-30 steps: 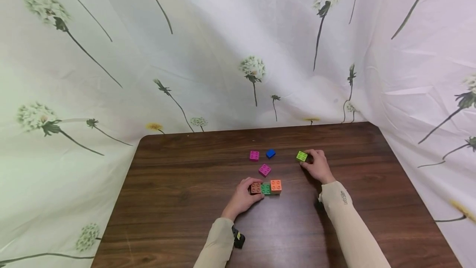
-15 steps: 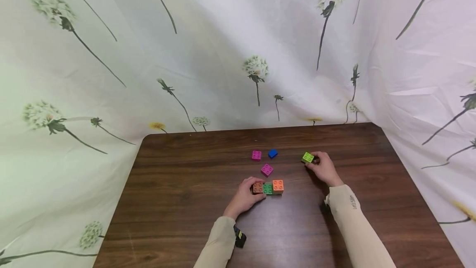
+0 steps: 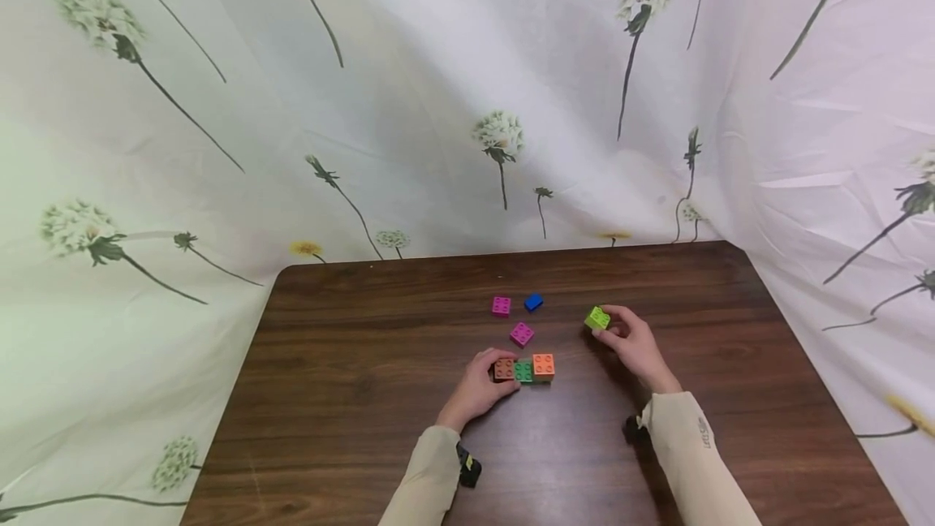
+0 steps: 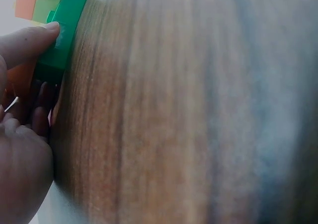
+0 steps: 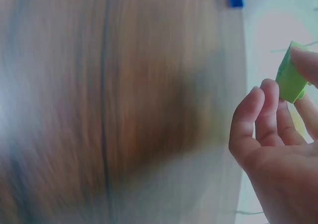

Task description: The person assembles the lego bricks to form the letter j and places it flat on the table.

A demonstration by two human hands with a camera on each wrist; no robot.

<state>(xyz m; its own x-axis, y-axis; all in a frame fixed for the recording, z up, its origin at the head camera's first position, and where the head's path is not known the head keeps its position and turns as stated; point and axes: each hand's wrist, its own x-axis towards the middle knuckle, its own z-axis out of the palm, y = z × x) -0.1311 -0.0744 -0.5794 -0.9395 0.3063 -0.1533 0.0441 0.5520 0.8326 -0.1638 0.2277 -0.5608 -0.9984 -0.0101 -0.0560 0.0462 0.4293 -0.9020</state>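
Note:
My left hand [image 3: 478, 386] grips a small brick assembly on the table. Its base is a dark green brick [image 4: 63, 42], pressed by the thumb on its near side. A brown-orange brick [image 3: 504, 368] sits at the left end, between thumb and fingers. At the right end rises an orange brick [image 3: 543, 365], over a light green brick [image 4: 48, 0] in the left wrist view. To the right, my right hand [image 3: 638, 349] pinches a lime green brick [image 3: 597, 318] between thumb and fingertips, raised off the table. The right wrist view shows that lime brick [image 5: 291, 79] tilted.
Two magenta bricks, one farther back [image 3: 501, 306] and one nearer [image 3: 522, 334], lie beyond the assembly. Beside them is a blue brick [image 3: 534, 301]. A dandelion-print curtain [image 3: 409, 104] hangs behind the dark wooden table [image 3: 351, 445].
The right hand has lifted the lime green brick from the table, drawn it slightly nearer and tilted it. The left hand keeps its grip, and the assembly stays in place.

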